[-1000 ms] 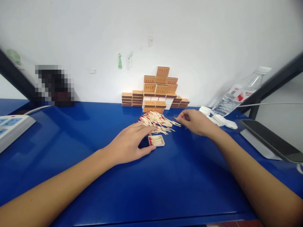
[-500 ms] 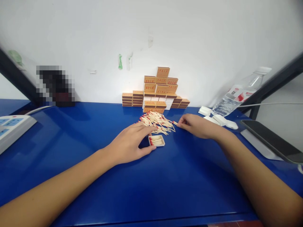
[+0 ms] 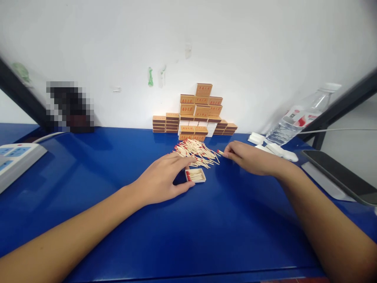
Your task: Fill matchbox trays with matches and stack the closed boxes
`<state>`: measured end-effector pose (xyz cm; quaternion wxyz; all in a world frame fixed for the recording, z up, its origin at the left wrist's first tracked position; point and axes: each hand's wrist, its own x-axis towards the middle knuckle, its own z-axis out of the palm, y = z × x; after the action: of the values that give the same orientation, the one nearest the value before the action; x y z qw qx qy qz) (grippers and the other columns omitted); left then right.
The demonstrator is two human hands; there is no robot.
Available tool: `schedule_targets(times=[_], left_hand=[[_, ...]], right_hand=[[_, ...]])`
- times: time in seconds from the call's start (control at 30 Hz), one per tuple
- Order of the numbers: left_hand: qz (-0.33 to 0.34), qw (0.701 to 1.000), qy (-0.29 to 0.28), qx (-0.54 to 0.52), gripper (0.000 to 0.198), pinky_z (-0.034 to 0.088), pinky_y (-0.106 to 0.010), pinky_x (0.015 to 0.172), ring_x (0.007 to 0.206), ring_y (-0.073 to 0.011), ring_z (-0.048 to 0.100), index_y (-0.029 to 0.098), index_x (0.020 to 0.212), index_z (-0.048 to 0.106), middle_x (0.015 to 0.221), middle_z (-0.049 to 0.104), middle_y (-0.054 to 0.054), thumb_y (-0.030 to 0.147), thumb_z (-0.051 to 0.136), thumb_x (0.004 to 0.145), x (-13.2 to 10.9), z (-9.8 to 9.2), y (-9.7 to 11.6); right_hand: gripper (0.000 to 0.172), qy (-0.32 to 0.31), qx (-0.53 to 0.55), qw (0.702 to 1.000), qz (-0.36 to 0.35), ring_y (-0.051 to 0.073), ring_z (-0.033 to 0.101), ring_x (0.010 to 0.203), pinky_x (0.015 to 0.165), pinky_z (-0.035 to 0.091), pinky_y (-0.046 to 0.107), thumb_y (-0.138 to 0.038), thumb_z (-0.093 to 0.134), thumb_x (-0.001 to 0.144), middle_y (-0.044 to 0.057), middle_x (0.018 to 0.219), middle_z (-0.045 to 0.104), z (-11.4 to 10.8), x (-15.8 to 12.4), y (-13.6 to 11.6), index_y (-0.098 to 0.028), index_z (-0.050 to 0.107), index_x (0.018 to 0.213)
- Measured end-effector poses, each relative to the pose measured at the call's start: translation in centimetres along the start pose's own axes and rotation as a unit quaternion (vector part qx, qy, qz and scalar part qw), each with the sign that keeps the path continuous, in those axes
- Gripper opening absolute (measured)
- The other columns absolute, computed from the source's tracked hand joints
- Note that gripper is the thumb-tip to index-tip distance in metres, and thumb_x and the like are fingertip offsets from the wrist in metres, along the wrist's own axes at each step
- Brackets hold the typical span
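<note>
A small white matchbox tray (image 3: 200, 181) lies on the blue table, partly filled with red-headed matches. My left hand (image 3: 163, 179) curves around its left end, thumb at the near corner and a finger at the far side, gripping it in place. Behind the tray spreads a loose pile of matches (image 3: 196, 149), its left part hidden by my left fingers. To the right of the pile, my right hand (image 3: 243, 157) pinches a few matches (image 3: 220, 152) between thumb and fingers, their red heads pointing left.
Orange matchboxes (image 3: 203, 100) stand stacked against the wall behind the pile. At right are white plastic pieces (image 3: 275, 149), a tilted water bottle (image 3: 290, 124) and a phone (image 3: 338, 173). A power strip (image 3: 23, 161) lies at left, near a blurred dark object (image 3: 72, 108).
The whole view has shifted very slightly. My right hand keeps its pinch on the matches, and my left hand stays at the tray.
</note>
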<state>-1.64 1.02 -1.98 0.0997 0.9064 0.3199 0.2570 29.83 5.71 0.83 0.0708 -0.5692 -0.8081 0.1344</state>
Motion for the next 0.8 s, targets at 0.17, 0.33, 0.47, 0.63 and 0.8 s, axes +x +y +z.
schedule_targets(times=[0.17,0.33,0.47,0.63,0.8], left_hand=[[-0.022,1.000,-0.014,-0.002,0.059,0.055,-0.048,0.104,0.119,-0.0278,0.065,0.021,0.147,0.051,0.123,0.073,-0.009,0.040,0.071,0.096,0.0,-0.1,0.1],[-0.025,0.999,-0.004,-0.022,0.067,0.056,-0.046,0.103,0.122,-0.0273,0.066,0.026,0.153,0.043,0.130,0.070,-0.008,0.039,0.072,0.095,0.0,-0.1,0.2],[-0.019,1.000,0.001,-0.025,0.071,0.057,-0.046,0.103,0.122,-0.0274,0.066,0.027,0.156,0.039,0.130,0.070,-0.009,0.036,0.073,0.094,0.0,0.0,0.1],[-0.020,1.000,-0.001,-0.021,0.070,0.056,-0.046,0.104,0.121,-0.0269,0.067,0.026,0.154,0.040,0.128,0.070,-0.008,0.035,0.074,0.094,0.1,0.0,0.1],[-0.018,1.000,0.002,-0.014,0.069,0.056,-0.045,0.104,0.121,-0.0263,0.066,0.026,0.154,0.040,0.129,0.070,-0.007,0.035,0.074,0.094,0.0,-0.1,0.2]], right_hand=[[0.030,-0.001,0.091,0.992,-0.090,0.022,0.061,0.087,0.078,0.048,0.035,-0.046,0.042,0.106,0.008,0.100,0.068,0.4,-1.2,-3.7,-0.022,0.060,0.099],[0.018,-0.005,0.075,0.980,-0.182,0.022,0.059,0.090,0.078,0.047,0.034,-0.030,0.041,0.109,0.009,0.105,0.064,2.7,-2.0,-7.3,-0.022,0.053,0.098],[0.011,0.010,0.034,0.981,-0.190,0.023,0.061,0.093,0.080,0.049,0.037,-0.021,0.045,0.108,0.009,0.105,0.063,3.9,-1.6,-7.7,-0.021,0.053,0.100],[0.007,0.042,0.004,0.979,-0.199,0.024,0.063,0.098,0.084,0.052,0.038,-0.020,0.051,0.106,0.011,0.112,0.062,3.7,-1.3,-7.5,-0.019,0.058,0.106],[0.012,0.046,0.014,0.976,-0.214,0.023,0.063,0.098,0.082,0.052,0.036,-0.019,0.052,0.105,0.010,0.110,0.062,3.3,-1.5,-7.6,-0.019,0.061,0.098]])
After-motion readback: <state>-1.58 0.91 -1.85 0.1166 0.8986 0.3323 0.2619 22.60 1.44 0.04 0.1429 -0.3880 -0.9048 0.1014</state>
